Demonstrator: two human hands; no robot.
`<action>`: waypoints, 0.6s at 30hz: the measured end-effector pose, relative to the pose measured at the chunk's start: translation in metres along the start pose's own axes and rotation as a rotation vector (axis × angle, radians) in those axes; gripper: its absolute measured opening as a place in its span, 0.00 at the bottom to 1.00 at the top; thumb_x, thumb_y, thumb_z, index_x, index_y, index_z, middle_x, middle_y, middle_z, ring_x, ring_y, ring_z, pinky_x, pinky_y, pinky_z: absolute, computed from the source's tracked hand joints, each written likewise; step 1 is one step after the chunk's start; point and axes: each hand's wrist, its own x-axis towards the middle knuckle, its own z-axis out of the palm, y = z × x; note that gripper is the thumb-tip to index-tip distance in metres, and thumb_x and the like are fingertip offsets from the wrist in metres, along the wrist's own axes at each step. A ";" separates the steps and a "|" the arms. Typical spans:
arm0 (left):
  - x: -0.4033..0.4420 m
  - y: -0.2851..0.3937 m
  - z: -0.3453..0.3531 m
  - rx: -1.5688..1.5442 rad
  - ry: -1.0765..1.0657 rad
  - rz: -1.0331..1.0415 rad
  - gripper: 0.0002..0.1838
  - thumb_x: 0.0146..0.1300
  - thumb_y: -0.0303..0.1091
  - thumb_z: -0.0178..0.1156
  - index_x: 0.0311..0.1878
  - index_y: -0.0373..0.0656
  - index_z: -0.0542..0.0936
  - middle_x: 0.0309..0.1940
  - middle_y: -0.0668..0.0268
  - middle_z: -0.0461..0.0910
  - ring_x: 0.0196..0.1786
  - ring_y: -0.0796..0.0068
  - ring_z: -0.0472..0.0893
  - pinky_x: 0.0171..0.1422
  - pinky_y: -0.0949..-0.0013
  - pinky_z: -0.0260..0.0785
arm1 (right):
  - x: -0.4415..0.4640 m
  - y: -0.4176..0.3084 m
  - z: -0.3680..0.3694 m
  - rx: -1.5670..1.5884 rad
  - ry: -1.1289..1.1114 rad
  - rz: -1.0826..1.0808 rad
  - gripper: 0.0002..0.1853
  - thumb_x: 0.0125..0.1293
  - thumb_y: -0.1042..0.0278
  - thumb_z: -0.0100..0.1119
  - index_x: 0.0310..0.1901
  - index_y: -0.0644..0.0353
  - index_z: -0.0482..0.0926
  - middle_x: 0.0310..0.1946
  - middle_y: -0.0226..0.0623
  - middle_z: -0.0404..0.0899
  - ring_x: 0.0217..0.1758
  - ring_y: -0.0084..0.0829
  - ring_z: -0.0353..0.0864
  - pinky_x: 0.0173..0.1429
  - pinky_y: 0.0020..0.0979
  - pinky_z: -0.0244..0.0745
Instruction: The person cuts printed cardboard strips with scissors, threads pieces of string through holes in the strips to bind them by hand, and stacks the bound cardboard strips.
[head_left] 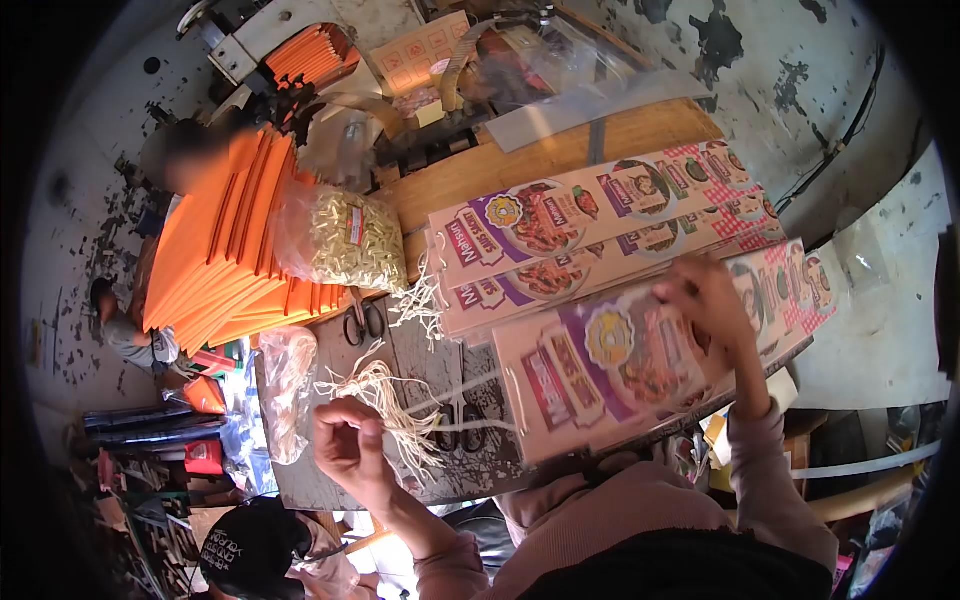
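Note:
My left hand (355, 450) is closed in a pinch at the table's left part. Two taut strands of white string (470, 424) run toward its fingertips from the left end of the nearest printed food banner (560, 385). Over that banner is my right hand (710, 310), slightly blurred, with bent fingers apart; whether it touches the banner is unclear. Beside my left hand lies a loose bunch of white strings (395, 400). Dark-handled scissors (465, 430) sit partly behind the strands. More printed banners (590, 225) are stacked beyond, with strings hanging from their left ends.
A clear bag of small gold-coloured pieces (355, 235) stands beside a stack of orange folded sheets (225, 240). Another pair of scissors (364, 318) and a bag of pale strings (288, 385) lie nearby. A person in a black cap (250, 550) is below left.

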 end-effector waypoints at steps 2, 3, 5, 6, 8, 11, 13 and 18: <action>0.009 0.000 -0.004 0.087 0.054 -0.013 0.08 0.53 0.26 0.60 0.31 0.39 0.69 0.24 0.69 0.69 0.25 0.84 0.64 0.30 0.81 0.56 | 0.027 -0.005 -0.010 0.012 -0.016 -0.012 0.14 0.53 0.60 0.62 0.23 0.62 0.74 0.18 0.40 0.71 0.28 0.42 0.73 0.38 0.37 0.64; 0.015 0.000 -0.006 0.174 0.108 -0.027 0.07 0.54 0.26 0.59 0.31 0.39 0.69 0.24 0.69 0.69 0.25 0.85 0.64 0.31 0.81 0.56 | 0.042 -0.006 -0.011 -0.010 -0.016 -0.091 0.12 0.55 0.62 0.61 0.25 0.63 0.75 0.20 0.41 0.71 0.28 0.42 0.72 0.38 0.36 0.64; 0.027 -0.010 -0.017 0.286 0.026 -0.034 0.05 0.56 0.22 0.57 0.34 0.38 0.71 0.26 0.70 0.70 0.27 0.86 0.65 0.31 0.82 0.55 | 0.073 -0.011 -0.006 -0.037 0.000 -0.230 0.11 0.56 0.62 0.59 0.28 0.64 0.77 0.22 0.42 0.71 0.28 0.41 0.72 0.40 0.36 0.65; 0.033 -0.019 -0.022 0.268 -0.030 -0.067 0.06 0.57 0.21 0.56 0.37 0.38 0.71 0.28 0.69 0.71 0.29 0.85 0.67 0.32 0.82 0.58 | 0.089 -0.011 0.002 -0.043 0.019 -0.287 0.12 0.57 0.61 0.58 0.29 0.63 0.78 0.23 0.42 0.71 0.29 0.41 0.72 0.42 0.37 0.66; 0.036 -0.033 -0.022 0.358 -0.107 -0.121 0.13 0.57 0.19 0.55 0.46 0.36 0.69 0.34 0.63 0.73 0.37 0.78 0.74 0.42 0.77 0.68 | 0.121 0.006 0.032 -0.111 0.103 -0.352 0.14 0.57 0.58 0.58 0.32 0.63 0.79 0.26 0.45 0.71 0.32 0.43 0.72 0.42 0.37 0.67; 0.020 -0.062 -0.032 0.979 -0.251 -0.083 0.23 0.53 0.20 0.58 0.54 0.40 0.67 0.46 0.54 0.71 0.49 0.59 0.75 0.53 0.62 0.70 | 0.131 0.008 0.063 -0.240 0.250 -0.407 0.17 0.58 0.55 0.58 0.41 0.61 0.79 0.37 0.49 0.70 0.42 0.45 0.70 0.49 0.38 0.66; 0.005 -0.075 -0.037 1.165 -0.479 -0.007 0.23 0.51 0.21 0.59 0.52 0.42 0.70 0.50 0.56 0.69 0.51 0.55 0.73 0.53 0.61 0.71 | 0.128 0.003 0.072 -0.296 0.308 -0.407 0.19 0.58 0.54 0.57 0.46 0.59 0.78 0.46 0.50 0.68 0.50 0.46 0.68 0.54 0.40 0.64; -0.018 -0.121 -0.051 1.402 -0.604 0.248 0.08 0.55 0.30 0.58 0.39 0.46 0.76 0.42 0.65 0.75 0.45 0.69 0.76 0.61 0.60 0.56 | 0.089 -0.007 0.087 -0.222 0.035 -0.337 0.21 0.59 0.55 0.57 0.51 0.58 0.73 0.56 0.48 0.60 0.60 0.47 0.60 0.61 0.46 0.57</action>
